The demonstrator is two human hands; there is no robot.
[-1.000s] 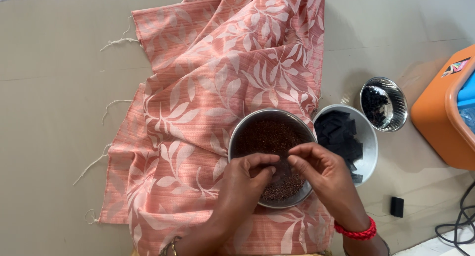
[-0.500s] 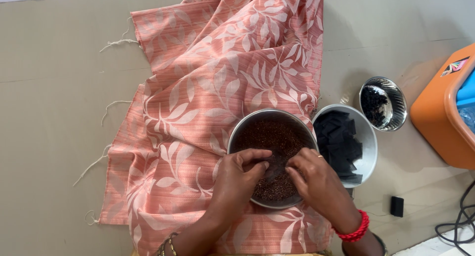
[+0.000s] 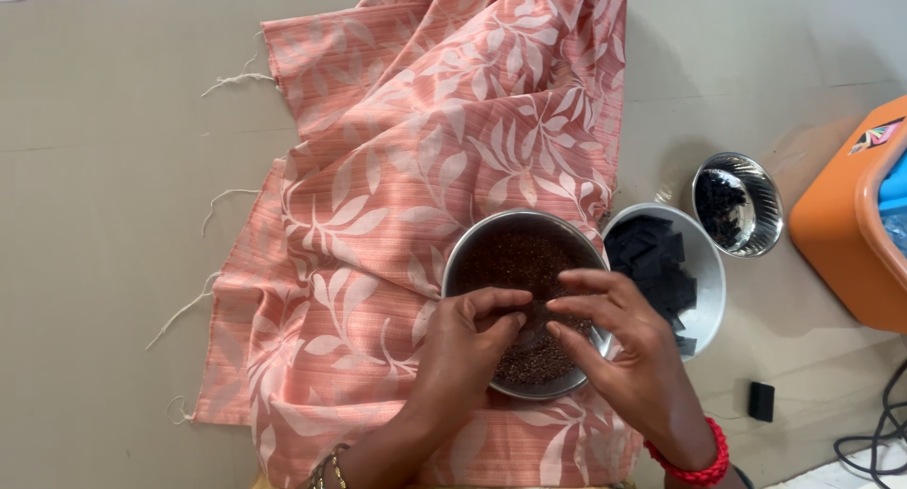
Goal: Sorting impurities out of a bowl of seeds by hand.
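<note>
Two hands meet over a steel bowl (image 3: 525,262) filled with small dark brown grains. The bowl stands on a peach cloth with a pale leaf print (image 3: 416,168), close to the cloth's right edge and toward its near end. The left hand (image 3: 465,347) hovers over the near left part of the bowl, its fingers curled inward with the tips bunched near the thumb; whether they pinch any grains I cannot tell. The right hand (image 3: 619,343) (a red bangle (image 3: 694,461) circles its wrist) reaches in from the near right, fingers bent and loosely spread above the grains, tips pointing toward the left hand, holding nothing that shows.

The cloth lies spread over a beige floor mat (image 3: 104,215), loose threads trailing from its left edge. Just beside the bowl, off the cloth's right edge, sits a white bowl (image 3: 710,272) with black flat pieces. Past that, farther right, a smaller shiny steel bowl (image 3: 756,205) holds dark bits. An orange case (image 3: 836,215) sits at the mat's right edge, and a small black block (image 3: 761,401) lies near the right wrist.
</note>
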